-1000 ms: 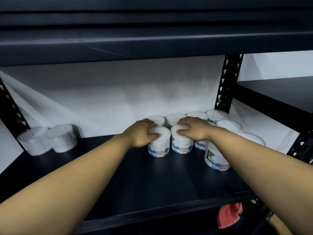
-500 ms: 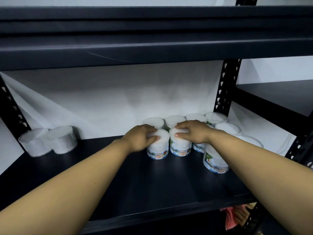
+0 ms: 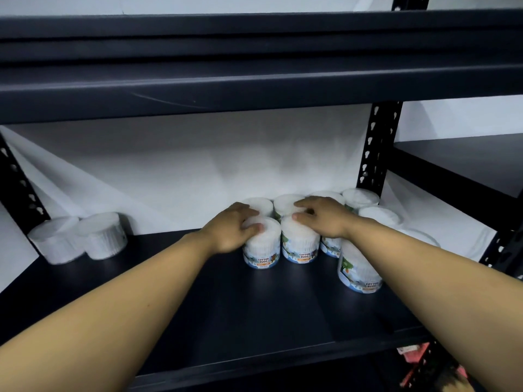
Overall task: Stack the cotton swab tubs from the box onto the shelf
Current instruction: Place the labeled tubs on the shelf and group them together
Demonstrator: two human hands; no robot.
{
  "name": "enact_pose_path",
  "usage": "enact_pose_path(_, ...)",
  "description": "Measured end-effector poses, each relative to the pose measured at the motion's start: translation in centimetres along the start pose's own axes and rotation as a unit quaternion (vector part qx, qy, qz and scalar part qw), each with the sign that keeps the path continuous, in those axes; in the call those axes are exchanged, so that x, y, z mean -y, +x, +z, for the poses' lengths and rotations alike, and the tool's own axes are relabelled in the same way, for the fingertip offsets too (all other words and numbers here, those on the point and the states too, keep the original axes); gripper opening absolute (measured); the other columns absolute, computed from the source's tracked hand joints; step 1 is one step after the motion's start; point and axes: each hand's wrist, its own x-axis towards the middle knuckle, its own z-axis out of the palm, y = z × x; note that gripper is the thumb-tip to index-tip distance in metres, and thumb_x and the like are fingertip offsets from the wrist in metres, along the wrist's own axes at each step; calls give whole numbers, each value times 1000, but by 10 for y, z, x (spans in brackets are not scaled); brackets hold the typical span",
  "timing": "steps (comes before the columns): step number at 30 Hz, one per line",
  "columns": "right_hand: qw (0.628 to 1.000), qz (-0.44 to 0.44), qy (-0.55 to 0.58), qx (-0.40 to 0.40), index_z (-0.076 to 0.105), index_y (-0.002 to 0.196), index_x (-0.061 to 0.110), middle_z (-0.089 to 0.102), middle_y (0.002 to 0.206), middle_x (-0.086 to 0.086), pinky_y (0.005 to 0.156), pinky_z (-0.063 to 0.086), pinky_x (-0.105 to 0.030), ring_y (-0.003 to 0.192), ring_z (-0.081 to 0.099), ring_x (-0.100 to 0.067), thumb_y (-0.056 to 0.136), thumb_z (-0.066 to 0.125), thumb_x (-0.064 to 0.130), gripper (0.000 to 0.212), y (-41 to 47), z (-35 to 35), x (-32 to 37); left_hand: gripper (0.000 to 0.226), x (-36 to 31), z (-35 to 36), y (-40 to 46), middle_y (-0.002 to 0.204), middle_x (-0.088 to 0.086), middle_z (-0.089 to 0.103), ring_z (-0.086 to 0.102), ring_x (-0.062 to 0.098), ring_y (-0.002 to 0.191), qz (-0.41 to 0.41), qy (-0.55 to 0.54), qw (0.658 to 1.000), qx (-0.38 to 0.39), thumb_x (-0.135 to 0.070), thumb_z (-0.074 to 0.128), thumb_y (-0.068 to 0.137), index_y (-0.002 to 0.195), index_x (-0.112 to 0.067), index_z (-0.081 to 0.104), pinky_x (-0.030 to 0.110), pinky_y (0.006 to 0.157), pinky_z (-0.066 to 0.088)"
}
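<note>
While both arms are reaching deep under the upper shelf, the left hand [image 3: 230,230] is curling over the lid and side of the front-left tub [image 3: 261,246], fingers bent and closed around it. Right beside it, the right hand [image 3: 322,219] is lying on top of its neighbour, the second tub [image 3: 299,244], fingers half curled and pressing down more than gripping. Both tubs are standing upright on the dark shelf [image 3: 226,301], touching each other, at the front of a cluster of more tubs [image 3: 360,198] running back to the white wall. Another one [image 3: 358,271] is sitting nearer the edge, under the right forearm. Two unlabelled tubs [image 3: 80,239] are waiting well apart on the left. These look light, stiff plastic cylinders with smooth, likely slick sides, so I'd say a wrap around the rim and upper wall is the safest hold. The box isn't showing from here.
</note>
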Motion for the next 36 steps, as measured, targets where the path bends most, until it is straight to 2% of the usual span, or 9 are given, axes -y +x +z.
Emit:
enact_pose_path(2,999,22,-27,1,55,142,25,47,153,2,112,35,-31,139,45,-20,98,46,61,58,3,-2,0,71,0,0,2,159,0,34,39,19,144,-34,-22,999,-2,-64,50,94,152,-23,42,30,118,26)
enact_pose_path(7,998,30,-32,37,68,99,19,62,116,-1,95,43,-36,112,57,-23,101,38,56,48,8,-2,-2,74,4,3,5,160,-1,35,35,18,146,-52,-16,998,23,-66,45,95,152,-18,41,31,120,25)
enact_pose_path(13,999,22,-22,40,66,101,26,62,121,1,95,40,-33,116,55,-23,99,40,57,41,12,-4,-10,73,12,3,3,161,-7,33,32,12,147,-39,-43,998,21,-64,54,93,153,-25,39,29,121,23)
enact_pose_path(17,999,23,-17,32,54,142,26,51,147,6,112,38,-33,134,48,-18,87,59,66,69,1,-5,-13,69,17,6,-9,154,-9,40,37,9,143,8,-53,998,-13,-56,69,86,146,-30,47,25,117,28)
enact_pose_path(24,1000,16,-18,10,58,139,25,56,144,3,98,38,-25,130,52,-18,88,65,61,64,-10,0,-7,58,13,11,-15,156,-5,39,33,10,145,24,-35,999,-21,-56,64,90,141,-32,53,22,117,23)
enact_pose_path(27,999,23,-19,12,56,142,25,53,148,3,103,36,-25,134,50,-18,86,63,65,68,-12,-2,-6,59,13,10,-16,160,-4,34,30,11,148,17,-29,999,-12,-60,60,91,143,-35,51,24,119,21)
enact_pose_path(29,999,25,-25,-8,66,128,26,62,136,3,105,44,-33,126,56,-21,86,59,68,60,-15,-6,-7,59,13,9,-17,161,-4,30,28,12,148,11,-35,999,-10,-62,59,91,144,-37,50,27,120,21)
enact_pose_path(32,995,50,-49,-70,72,84,21,69,94,1,82,53,-38,93,63,-22,80,47,75,59,-22,-17,-14,61,13,9,-20,157,-6,34,33,12,145,17,-46,999,-17,-61,62,89,143,-36,49,26,118,25)
enact_pose_path(36,991,88,-77,-64,54,56,16,54,61,0,56,36,-32,70,55,-20,93,51,61,58,-32,-23,-21,59,14,13,-23,152,-7,39,38,11,142,24,-40,999,-21,-58,66,87,140,-33,54,21,113,25)
